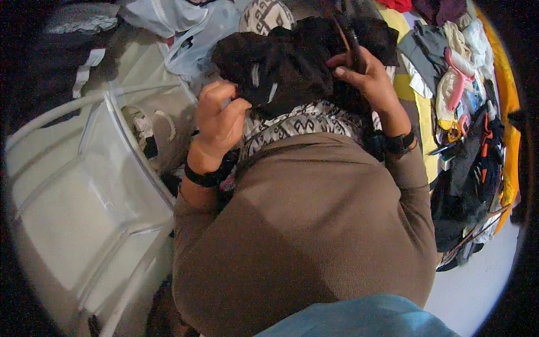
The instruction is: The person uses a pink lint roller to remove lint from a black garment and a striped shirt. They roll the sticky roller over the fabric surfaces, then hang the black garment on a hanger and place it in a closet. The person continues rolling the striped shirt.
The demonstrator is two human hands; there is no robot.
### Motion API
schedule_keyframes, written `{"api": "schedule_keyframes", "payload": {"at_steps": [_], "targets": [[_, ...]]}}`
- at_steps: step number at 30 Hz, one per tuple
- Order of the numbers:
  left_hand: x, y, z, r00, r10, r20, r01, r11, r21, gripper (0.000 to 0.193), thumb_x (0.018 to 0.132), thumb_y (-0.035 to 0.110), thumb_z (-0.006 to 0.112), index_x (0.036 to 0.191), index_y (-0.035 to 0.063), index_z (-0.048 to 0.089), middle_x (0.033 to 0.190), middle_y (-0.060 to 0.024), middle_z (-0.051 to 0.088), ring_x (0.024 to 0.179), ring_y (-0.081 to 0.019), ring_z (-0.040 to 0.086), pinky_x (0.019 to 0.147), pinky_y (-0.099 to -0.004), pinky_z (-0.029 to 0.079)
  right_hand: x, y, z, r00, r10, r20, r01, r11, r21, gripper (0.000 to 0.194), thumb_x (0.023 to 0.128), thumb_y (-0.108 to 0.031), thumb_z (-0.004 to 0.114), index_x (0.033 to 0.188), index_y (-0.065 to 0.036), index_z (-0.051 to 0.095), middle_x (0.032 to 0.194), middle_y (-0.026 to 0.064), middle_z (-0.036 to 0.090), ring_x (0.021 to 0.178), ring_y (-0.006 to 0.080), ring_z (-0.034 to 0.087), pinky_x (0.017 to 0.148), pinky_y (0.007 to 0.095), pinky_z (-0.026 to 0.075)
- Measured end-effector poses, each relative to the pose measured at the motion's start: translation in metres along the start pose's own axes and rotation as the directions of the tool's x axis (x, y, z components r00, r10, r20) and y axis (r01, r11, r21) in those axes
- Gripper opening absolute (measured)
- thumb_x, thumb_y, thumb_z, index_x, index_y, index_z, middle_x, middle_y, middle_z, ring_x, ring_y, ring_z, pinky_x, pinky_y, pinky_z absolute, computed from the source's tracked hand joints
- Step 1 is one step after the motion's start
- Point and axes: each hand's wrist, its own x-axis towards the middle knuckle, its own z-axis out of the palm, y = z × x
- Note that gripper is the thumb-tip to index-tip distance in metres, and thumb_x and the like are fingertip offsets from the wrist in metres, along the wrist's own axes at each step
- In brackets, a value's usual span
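Note:
Dark fabric lies bunched across my patterned black-and-white clothing, with two small pale strips showing on it. My left hand is at the left edge of this fabric, fingers curled and thumb tip against it; whether it pinches the cloth is unclear. Over the fabric's right part, my right hand holds a dark two-part tool, blurred, that looks like scissors pointing away from me. Both wrists wear black bands.
On the left stands a pale plastic chair. Beyond it lies a translucent plastic bag. At right are heaped clothes, a pink-handled lint roller, yellow-handled scissors, a pen and an orange-edged cloth.

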Motion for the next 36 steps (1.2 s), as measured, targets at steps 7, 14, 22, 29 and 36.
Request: {"api": "schedule_keyframes", "payload": {"at_steps": [7, 14, 22, 29, 36], "targets": [[-0.023, 0.006, -0.005, 0.931, -0.277, 0.236, 0.33, 0.916, -0.226, 0.019, 0.073, -0.003, 0.062, 0.091, 0.0037, 0.059, 0.113, -0.0181, 0.058, 0.099, -0.0313, 0.058, 0.086, -0.0378, 0.047, -0.006, -0.018, 0.01, 0.997, -0.042, 0.072, 0.051, 0.991, -0.124, 0.03, 0.081, -0.011, 0.076, 0.104, -0.002, 0.06, 0.096, 0.0052, 0.069, 0.092, 0.0121, 0.062, 0.084, 0.0277, 0.048], [0.003, -0.008, 0.016, 0.737, -0.654, 0.17, 0.642, 0.6, -0.477, 0.048, 0.087, 0.014, 0.07, 0.129, 0.0018, 0.05, 0.113, -0.0142, 0.059, 0.08, -0.0135, 0.058, 0.074, -0.0269, 0.049, 0.015, -0.025, 0.038, 0.993, -0.106, 0.05, 0.113, 0.98, -0.163, 0.04, 0.078, -0.029, 0.08, 0.099, -0.001, 0.061, 0.083, 0.0074, 0.064, 0.076, 0.0139, 0.058, 0.073, 0.031, 0.049], [0.018, -0.004, 0.029, 0.762, -0.584, 0.281, 0.644, 0.634, -0.428, 0.066, 0.083, 0.009, 0.072, 0.14, 0.0017, 0.04, 0.12, -0.0134, 0.057, 0.065, -0.0083, 0.048, 0.063, -0.0241, 0.045, 0.04, -0.017, 0.057, 0.995, -0.057, 0.083, 0.084, 0.929, -0.361, 0.041, 0.072, -0.025, 0.083, 0.095, -0.001, 0.06, 0.073, 0.0095, 0.059, 0.069, 0.0179, 0.056, 0.066, 0.0332, 0.048], [0.025, -0.007, 0.024, 0.682, -0.501, 0.533, 0.731, 0.49, -0.475, 0.05, 0.083, 0.005, 0.07, 0.13, 0.0032, 0.052, 0.106, -0.0012, 0.066, 0.081, -0.0069, 0.056, 0.075, -0.0235, 0.048, 0.036, -0.035, 0.047, 0.992, 0.013, 0.124, -0.014, 1.0, 0.01, 0.031, 0.075, -0.007, 0.073, 0.103, -0.002, 0.061, 0.091, 0.0035, 0.065, 0.084, 0.0148, 0.06, 0.078, 0.0293, 0.048], [0.046, -0.002, 0.021, 0.829, -0.459, 0.319, 0.518, 0.413, -0.749, 0.027, 0.085, 0.01, 0.071, 0.108, -0.0016, 0.063, 0.092, 0.0009, 0.063, 0.087, -0.0116, 0.058, 0.085, -0.0259, 0.046, 0.021, -0.083, 0.004, 0.994, -0.04, 0.098, -0.028, 0.796, 0.605, 0.02, 0.082, -0.001, 0.065, 0.096, -0.008, 0.052, 0.092, 0.0046, 0.061, 0.086, 0.0175, 0.062, 0.077, 0.0328, 0.051]]}}
